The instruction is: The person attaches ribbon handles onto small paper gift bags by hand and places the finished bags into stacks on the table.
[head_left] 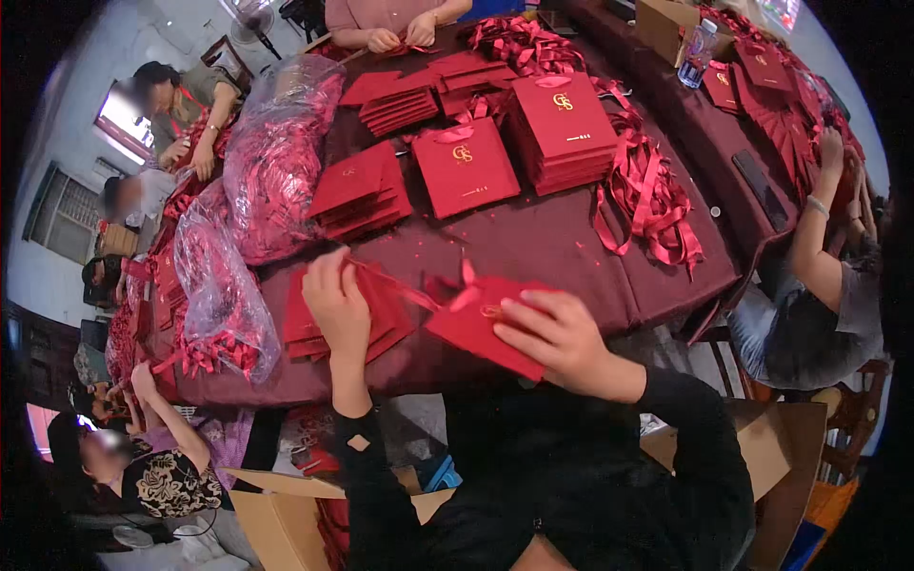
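Observation:
My right hand (562, 343) grips a red paper gift bag (474, 328) with gold print, tilted above the table's front edge. A red ribbon (465, 297) is looped at the bag's top and stretches left. The ribbon's far end is pinched in the fingers of my left hand (338, 300). Under and beside that hand lies a pile of flat red bags (383, 319). Farther back stand stacks of finished-looking red bags (465, 169) with gold lettering. A heap of loose red ribbons (652, 205) lies to the right.
Clear plastic sacks of red ribbon (271, 162) fill the left side of the dark red tablecloth (514, 252). Open cardboard boxes (271, 514) stand below the front edge. Co-workers sit around, one across the table. A bottle (698, 57) and a phone (759, 190) rest on the right-hand table.

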Demonstrator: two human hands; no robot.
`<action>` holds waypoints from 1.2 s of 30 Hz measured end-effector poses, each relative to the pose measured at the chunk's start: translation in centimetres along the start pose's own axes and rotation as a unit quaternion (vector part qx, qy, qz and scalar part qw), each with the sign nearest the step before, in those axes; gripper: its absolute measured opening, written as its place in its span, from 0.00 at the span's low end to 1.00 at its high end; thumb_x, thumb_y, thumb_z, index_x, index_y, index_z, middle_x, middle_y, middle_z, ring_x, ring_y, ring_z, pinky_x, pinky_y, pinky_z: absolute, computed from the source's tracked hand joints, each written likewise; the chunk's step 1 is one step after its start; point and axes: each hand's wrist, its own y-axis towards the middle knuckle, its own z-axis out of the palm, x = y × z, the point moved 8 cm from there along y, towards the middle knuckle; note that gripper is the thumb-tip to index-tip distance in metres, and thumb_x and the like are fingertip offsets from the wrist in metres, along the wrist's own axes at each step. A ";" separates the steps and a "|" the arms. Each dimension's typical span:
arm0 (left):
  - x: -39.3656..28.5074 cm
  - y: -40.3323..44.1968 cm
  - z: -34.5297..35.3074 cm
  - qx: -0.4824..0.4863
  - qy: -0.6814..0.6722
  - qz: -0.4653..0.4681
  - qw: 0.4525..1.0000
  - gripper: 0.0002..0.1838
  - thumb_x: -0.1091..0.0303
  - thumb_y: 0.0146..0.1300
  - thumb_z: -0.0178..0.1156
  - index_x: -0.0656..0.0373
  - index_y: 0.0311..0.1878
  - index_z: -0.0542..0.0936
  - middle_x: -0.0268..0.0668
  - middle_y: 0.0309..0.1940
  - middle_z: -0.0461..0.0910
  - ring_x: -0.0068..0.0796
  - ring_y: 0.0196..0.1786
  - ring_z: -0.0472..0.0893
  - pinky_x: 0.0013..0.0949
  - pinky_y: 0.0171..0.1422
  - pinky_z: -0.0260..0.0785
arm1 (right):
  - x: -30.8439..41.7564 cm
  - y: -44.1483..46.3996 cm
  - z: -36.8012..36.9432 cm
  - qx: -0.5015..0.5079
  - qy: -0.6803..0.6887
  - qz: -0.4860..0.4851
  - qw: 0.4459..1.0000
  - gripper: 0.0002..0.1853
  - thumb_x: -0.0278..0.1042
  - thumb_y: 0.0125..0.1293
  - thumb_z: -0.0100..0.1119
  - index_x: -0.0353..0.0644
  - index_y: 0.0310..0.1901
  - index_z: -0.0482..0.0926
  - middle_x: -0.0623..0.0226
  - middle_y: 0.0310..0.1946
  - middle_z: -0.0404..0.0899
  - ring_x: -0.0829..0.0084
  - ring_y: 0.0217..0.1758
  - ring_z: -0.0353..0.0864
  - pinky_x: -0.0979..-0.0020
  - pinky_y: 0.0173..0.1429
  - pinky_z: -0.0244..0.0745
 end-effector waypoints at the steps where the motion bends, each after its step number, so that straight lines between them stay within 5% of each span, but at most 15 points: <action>1: 0.6 0.3 -1.2 -0.059 -0.089 -0.109 0.988 0.22 0.79 0.58 0.58 0.59 0.58 0.75 0.43 0.50 0.75 0.38 0.45 0.74 0.37 0.51 0.66 | -1.6 1.7 -1.6 -0.008 -0.017 0.050 0.999 0.27 0.28 0.49 0.58 0.42 0.56 0.78 0.58 0.56 0.75 0.56 0.55 0.75 0.59 0.54 0.73; 2: 0.4 0.4 -1.9 -0.106 -0.122 -0.138 0.977 0.25 0.80 0.59 0.58 0.60 0.61 0.72 0.43 0.52 0.74 0.36 0.46 0.74 0.35 0.51 0.67 | -3.4 3.0 -2.4 -0.016 -0.034 0.099 0.994 0.25 0.27 0.52 0.59 0.41 0.55 0.78 0.58 0.51 0.78 0.58 0.48 0.78 0.61 0.49 0.75; 3: 0.4 0.4 -2.4 -0.154 -0.153 -0.165 0.962 0.27 0.81 0.59 0.57 0.61 0.64 0.69 0.43 0.53 0.73 0.34 0.47 0.74 0.34 0.51 0.67 | -6.6 3.7 -1.3 -0.124 0.141 0.186 0.965 0.19 0.30 0.59 0.58 0.40 0.54 0.78 0.59 0.45 0.79 0.62 0.41 0.78 0.63 0.44 0.75; 4: 0.1 0.4 -1.9 -0.170 -0.199 -0.172 0.950 0.27 0.78 0.62 0.58 0.63 0.65 0.66 0.42 0.55 0.72 0.33 0.49 0.74 0.35 0.54 0.67 | -9.9 4.1 1.0 -0.226 0.309 0.261 0.886 0.14 0.32 0.66 0.57 0.40 0.52 0.78 0.60 0.38 0.80 0.66 0.35 0.78 0.65 0.39 0.76; 6: -1.8 0.6 -0.2 -0.164 -0.239 -0.158 0.944 0.26 0.75 0.64 0.59 0.64 0.65 0.66 0.42 0.57 0.71 0.35 0.52 0.74 0.34 0.55 0.67 | -13.9 5.7 5.4 -0.185 0.527 0.438 0.704 0.12 0.39 0.73 0.53 0.39 0.49 0.76 0.65 0.31 0.78 0.72 0.28 0.76 0.68 0.34 0.76; 9: -2.6 0.6 7.0 0.004 -0.275 -0.173 0.946 0.28 0.69 0.68 0.57 0.62 0.68 0.63 0.46 0.64 0.67 0.38 0.62 0.71 0.37 0.66 0.63 | -17.0 7.5 12.1 -0.233 0.694 0.421 0.536 0.11 0.35 0.72 0.53 0.37 0.48 0.73 0.65 0.36 0.78 0.75 0.32 0.78 0.70 0.37 0.82; 12: -3.9 0.6 12.8 0.113 -0.232 -0.126 0.958 0.32 0.61 0.70 0.55 0.67 0.71 0.58 0.56 0.68 0.62 0.48 0.71 0.63 0.41 0.73 0.56 | -19.7 6.4 16.1 -0.250 0.711 0.452 0.477 0.10 0.34 0.72 0.54 0.36 0.48 0.73 0.65 0.39 0.78 0.73 0.32 0.78 0.69 0.40 0.83; 15: -4.0 0.8 17.4 0.153 -0.262 -0.131 0.944 0.33 0.59 0.72 0.50 0.68 0.73 0.54 0.57 0.69 0.62 0.50 0.70 0.65 0.40 0.71 0.59 | -20.2 5.8 17.0 -0.258 0.694 0.481 0.469 0.12 0.33 0.70 0.56 0.32 0.48 0.73 0.61 0.40 0.79 0.68 0.36 0.81 0.68 0.42 0.85; 17: -2.8 0.7 19.0 0.184 -0.281 -0.292 0.895 0.32 0.59 0.73 0.48 0.67 0.73 0.53 0.57 0.65 0.67 0.50 0.66 0.70 0.39 0.66 0.63 | -20.5 5.2 16.9 -0.268 0.669 0.511 0.469 0.13 0.32 0.70 0.56 0.30 0.48 0.73 0.58 0.40 0.79 0.65 0.38 0.82 0.67 0.43 0.85; 20: -2.3 0.6 20.8 0.159 -0.276 -0.283 0.905 0.29 0.64 0.74 0.45 0.67 0.73 0.54 0.58 0.63 0.69 0.50 0.63 0.73 0.39 0.64 0.64 | -19.9 4.6 16.6 -0.198 0.639 0.566 0.482 0.19 0.43 0.73 0.52 0.29 0.44 0.75 0.52 0.39 0.81 0.61 0.42 0.83 0.64 0.47 0.84; 23: -1.8 0.3 22.1 0.112 -0.268 -0.256 0.922 0.28 0.66 0.74 0.43 0.67 0.73 0.54 0.58 0.63 0.69 0.50 0.64 0.72 0.39 0.65 0.63 | -19.6 3.1 17.6 -0.051 0.637 0.612 0.466 0.30 0.55 0.76 0.36 0.28 0.46 0.72 0.46 0.40 0.80 0.53 0.44 0.82 0.59 0.51 0.81; 27: -2.1 0.3 22.0 0.100 -0.285 -0.277 0.912 0.28 0.71 0.71 0.45 0.73 0.70 0.56 0.61 0.67 0.63 0.52 0.69 0.65 0.41 0.72 0.57 | -20.0 2.5 17.1 -0.063 0.637 0.619 0.455 0.28 0.52 0.77 0.34 0.29 0.48 0.70 0.45 0.45 0.79 0.53 0.48 0.81 0.58 0.54 0.80; 29: -2.3 0.5 21.9 0.094 -0.284 -0.270 0.915 0.27 0.72 0.70 0.45 0.73 0.70 0.56 0.61 0.67 0.63 0.52 0.69 0.65 0.41 0.73 0.57 | -19.6 2.9 16.8 -0.056 0.644 0.606 0.463 0.27 0.48 0.78 0.29 0.25 0.52 0.66 0.40 0.47 0.76 0.50 0.49 0.80 0.56 0.53 0.81; 36: -2.6 1.4 21.3 0.093 -0.274 -0.282 0.915 0.27 0.75 0.69 0.45 0.71 0.70 0.58 0.61 0.64 0.66 0.55 0.66 0.68 0.42 0.70 0.61 | -19.5 3.2 17.6 -0.013 0.634 0.603 0.484 0.24 0.45 0.78 0.27 0.29 0.54 0.66 0.44 0.48 0.77 0.53 0.47 0.81 0.55 0.54 0.79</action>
